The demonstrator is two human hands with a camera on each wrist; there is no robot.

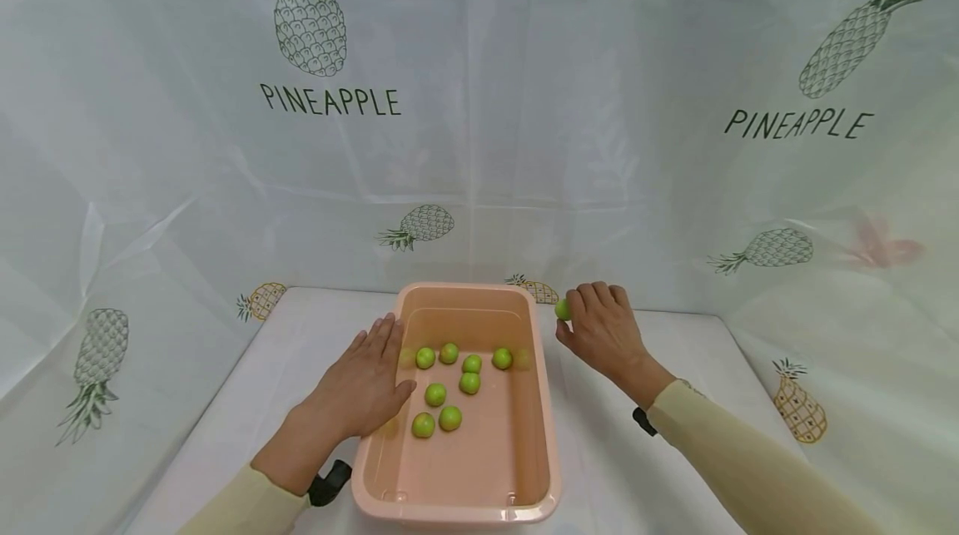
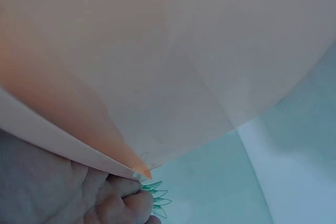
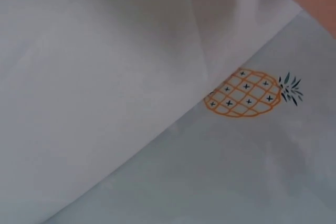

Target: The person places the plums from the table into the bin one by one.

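Note:
A pink plastic basin stands lengthwise on the table, with several small round green fruits lying on its floor. My left hand lies along the basin's left rim with straight fingers, its thumb reaching over the inside. The left wrist view has the palm and fingers against the rim from outside. Beyond the basin's far right side, my right hand pinches one green fruit between thumb and fingers, above the table. That fruit does not appear in the right wrist view.
White cloth covers the table, whose far edge runs just behind the basin. A pineapple-printed sheet hangs behind and at both sides. Its orange pineapple print shows beside the table edge in the right wrist view.

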